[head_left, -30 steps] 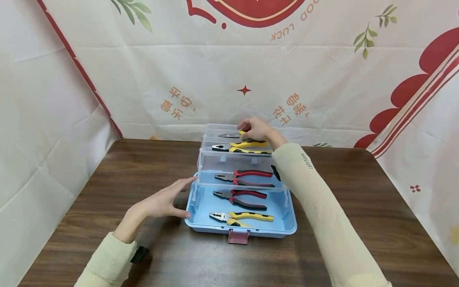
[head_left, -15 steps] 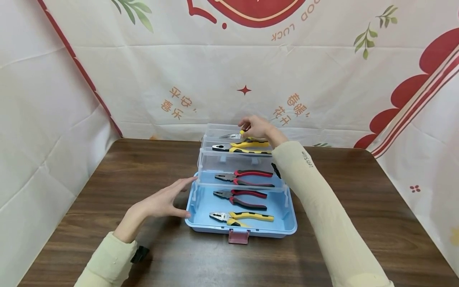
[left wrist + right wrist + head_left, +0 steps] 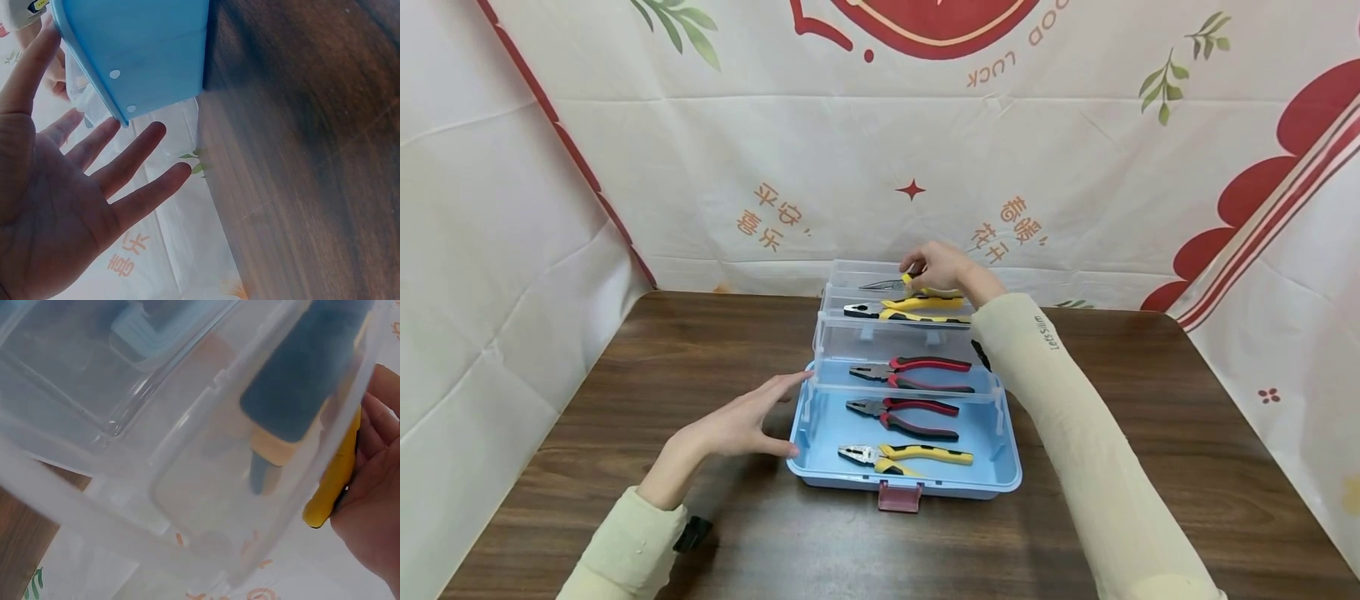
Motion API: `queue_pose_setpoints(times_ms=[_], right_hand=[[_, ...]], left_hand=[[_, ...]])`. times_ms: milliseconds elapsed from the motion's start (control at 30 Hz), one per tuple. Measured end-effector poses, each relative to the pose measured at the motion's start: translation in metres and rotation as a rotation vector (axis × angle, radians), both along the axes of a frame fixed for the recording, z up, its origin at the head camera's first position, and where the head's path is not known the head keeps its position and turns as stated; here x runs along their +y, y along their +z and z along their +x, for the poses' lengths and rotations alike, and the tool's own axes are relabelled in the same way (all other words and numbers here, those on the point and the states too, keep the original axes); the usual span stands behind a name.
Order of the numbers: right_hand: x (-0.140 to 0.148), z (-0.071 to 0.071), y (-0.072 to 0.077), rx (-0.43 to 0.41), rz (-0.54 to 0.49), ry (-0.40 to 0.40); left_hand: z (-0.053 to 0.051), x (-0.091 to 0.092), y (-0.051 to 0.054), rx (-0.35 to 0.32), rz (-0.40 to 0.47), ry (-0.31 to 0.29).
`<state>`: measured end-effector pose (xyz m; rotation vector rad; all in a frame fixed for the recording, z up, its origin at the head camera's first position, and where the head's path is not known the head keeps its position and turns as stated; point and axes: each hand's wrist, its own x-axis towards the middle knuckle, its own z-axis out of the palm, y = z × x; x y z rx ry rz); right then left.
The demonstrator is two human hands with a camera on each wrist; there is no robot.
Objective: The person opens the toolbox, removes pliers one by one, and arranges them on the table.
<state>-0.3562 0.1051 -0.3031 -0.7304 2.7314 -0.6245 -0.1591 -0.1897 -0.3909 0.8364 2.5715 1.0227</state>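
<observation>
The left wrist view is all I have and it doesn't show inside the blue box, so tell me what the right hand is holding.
Observer: The right hand holds long-nosed pliers by a yellow-and-black handle.
Operator: Now say what lies nearest the front, inside the blue box.
Observer: A pair of blunt-nosed pliers, also with yellow-and-black handles.
Operator: Describe the box's front edge.
Observer: A reddish latch sits near its middle.

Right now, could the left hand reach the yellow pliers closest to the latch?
Probably yes: the left hand is at the blue box's left side, fingers straight, and those yellow pliers lie uncovered inside; only the left rim seems between.
</observation>
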Motion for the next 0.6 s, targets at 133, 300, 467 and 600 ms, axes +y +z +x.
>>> queue_pose_setpoints(times_ms=[133, 300, 467, 600], right_hand=[[0.003, -0.001, -0.001, 0.022, -0.018, 0.003], [0.010, -0.002, -0.003, 0.045, -0.129, 0.037], [0.017, -0.001, -0.002, 0.040, -0.208, 0.047], [0.021, -0.002, -0.002, 0.051, -0.251, 0.067]], left_hand=[[0.000, 0.000, -0.001, 0.006, -0.004, -0.002], [0.000, 0.000, 0.000, 0.007, -0.004, -0.001], [-0.001, 0.000, -0.001, 0.010, -0.006, 0.002], [-0.001, 0.000, -0.001, 0.008, -0.006, 0.000]])
